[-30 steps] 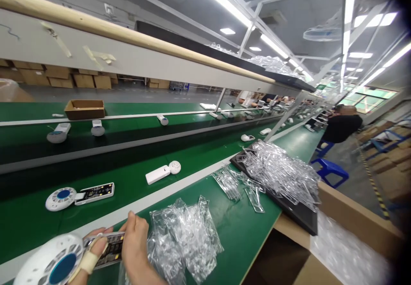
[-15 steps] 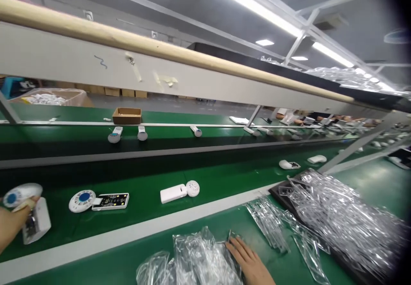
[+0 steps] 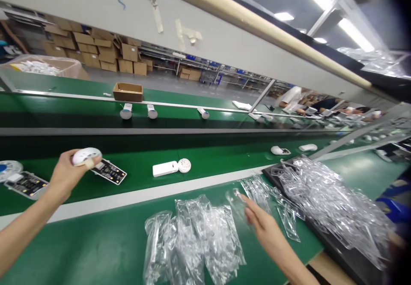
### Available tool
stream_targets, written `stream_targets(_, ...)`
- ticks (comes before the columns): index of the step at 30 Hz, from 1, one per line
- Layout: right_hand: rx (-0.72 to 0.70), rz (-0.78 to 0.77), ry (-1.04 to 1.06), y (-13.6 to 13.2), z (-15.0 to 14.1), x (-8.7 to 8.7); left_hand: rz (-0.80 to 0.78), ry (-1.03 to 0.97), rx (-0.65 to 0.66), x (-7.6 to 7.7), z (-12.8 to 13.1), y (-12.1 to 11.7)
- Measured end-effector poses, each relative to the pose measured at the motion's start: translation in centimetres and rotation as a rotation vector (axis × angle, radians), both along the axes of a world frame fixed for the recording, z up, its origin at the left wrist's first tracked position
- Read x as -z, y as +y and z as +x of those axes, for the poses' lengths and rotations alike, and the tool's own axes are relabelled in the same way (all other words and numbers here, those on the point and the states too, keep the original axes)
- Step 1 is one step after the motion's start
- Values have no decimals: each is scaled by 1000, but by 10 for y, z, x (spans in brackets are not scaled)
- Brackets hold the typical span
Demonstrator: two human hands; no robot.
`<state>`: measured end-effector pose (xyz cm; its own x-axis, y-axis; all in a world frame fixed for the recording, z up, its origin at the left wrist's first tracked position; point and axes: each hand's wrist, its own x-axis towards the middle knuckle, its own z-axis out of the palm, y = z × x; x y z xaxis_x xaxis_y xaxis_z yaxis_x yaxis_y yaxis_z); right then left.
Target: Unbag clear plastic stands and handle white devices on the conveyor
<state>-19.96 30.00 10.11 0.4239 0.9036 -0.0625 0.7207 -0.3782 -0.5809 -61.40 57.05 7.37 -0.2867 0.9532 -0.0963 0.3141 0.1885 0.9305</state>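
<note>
Over the green strip [image 3: 221, 160], my left hand [image 3: 66, 175] is gripping a white device [image 3: 86, 154] by its rounded head, which is probably feeling light and stiff; its bare circuit board [image 3: 111, 172] is looking fragile, so the head is offering the safer hold. The fingers of my right hand [image 3: 260, 218] are pinching 1 blurred clear piece [image 3: 234, 201], likely thin and slippery. Nearby, 1 black tray [image 3: 345, 253] is carrying heaped clear plastic [image 3: 324, 199]; farther off, 1 brown box [image 3: 127, 97] is standing open, its contents unclear.
</note>
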Motion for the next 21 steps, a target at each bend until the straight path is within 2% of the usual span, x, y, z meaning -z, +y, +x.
stream_targets(2,-53,44,134,18,-52,-9,60,-37,74,-16,15,-21)
stream_targets(4,-95,-16,241,36,-107,-12,60,-147,139,-26,31,-44)
stream_targets(7,-195,3,216,57,-174,-10,-37,-330,215,-31,50,-75)
stream_targets(9,-299,39,162,65,-204,-8,-116,-411,236,-32,57,-91)
stream_targets(12,-378,48,30,71,-229,-4,-195,-484,232,-33,59,-109)
stream_targets(18,-333,245,-105,70,-252,15,-261,-500,168,-31,53,-125)
stream_targets(21,-312,260,-111,68,-260,26,-244,-497,146,-26,53,-127)
